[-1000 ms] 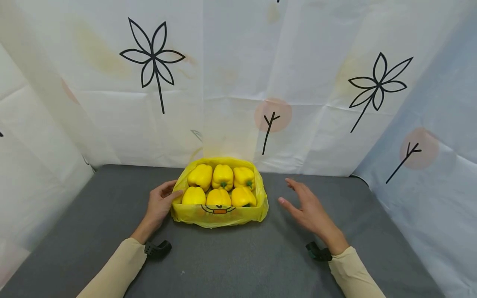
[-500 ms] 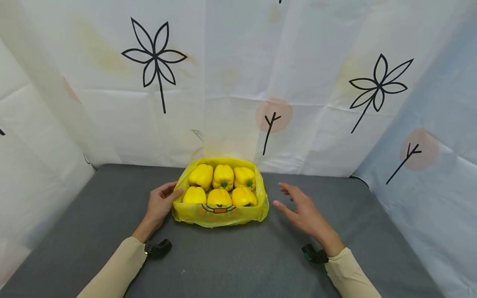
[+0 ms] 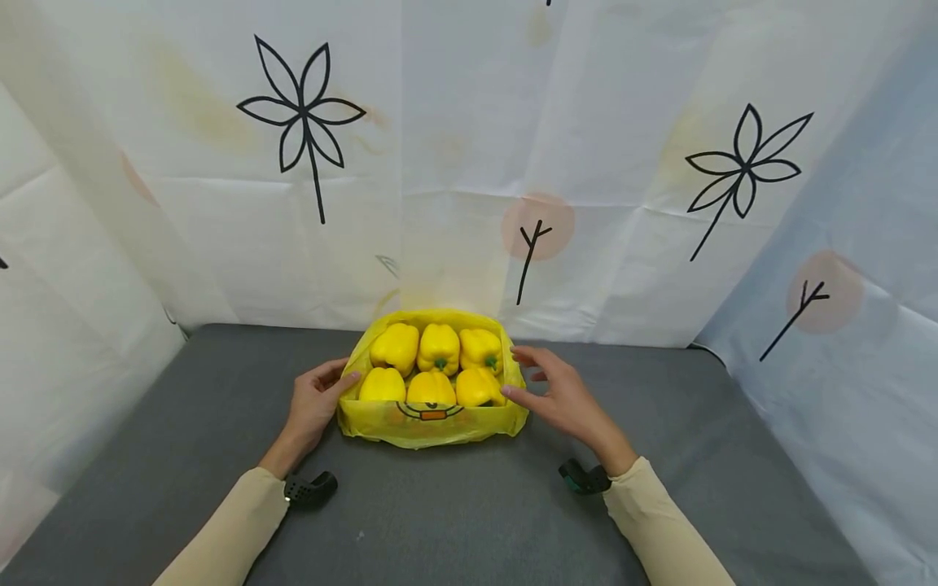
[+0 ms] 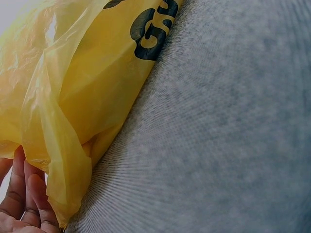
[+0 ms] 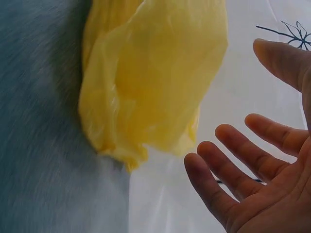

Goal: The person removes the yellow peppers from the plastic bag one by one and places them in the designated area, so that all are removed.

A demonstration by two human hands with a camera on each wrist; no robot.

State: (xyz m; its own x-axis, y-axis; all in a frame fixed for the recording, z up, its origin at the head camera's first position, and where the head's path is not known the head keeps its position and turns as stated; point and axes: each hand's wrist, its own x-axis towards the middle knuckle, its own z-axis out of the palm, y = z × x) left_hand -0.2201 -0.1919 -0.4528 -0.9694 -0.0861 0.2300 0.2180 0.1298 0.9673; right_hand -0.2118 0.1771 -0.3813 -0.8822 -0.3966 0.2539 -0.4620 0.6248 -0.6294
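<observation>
A yellow plastic bag (image 3: 432, 423) lies open on the grey table (image 3: 440, 513) and holds several yellow bell peppers (image 3: 438, 348) in two rows. My left hand (image 3: 344, 368) rests against the bag's left side with the thumb on its rim; in the left wrist view its fingers (image 4: 24, 199) lie beside a fold of the bag (image 4: 82, 87). My right hand (image 3: 531, 376) is at the bag's right edge with its fingers spread, the thumb near the front right pepper. The right wrist view shows its straight fingers (image 5: 228, 165) just off the bag (image 5: 150, 77), holding nothing.
White sheets printed with black flowers (image 3: 300, 114) hang close behind the bag and along both sides of the table. A small black mount sits at each wrist (image 3: 311, 488). Bare grey tabletop (image 4: 223, 136) lies in front of the bag and to either side.
My right hand has moved left, from about a hand's width off to the bag's right edge. The left hand, the bag and the peppers have stayed put.
</observation>
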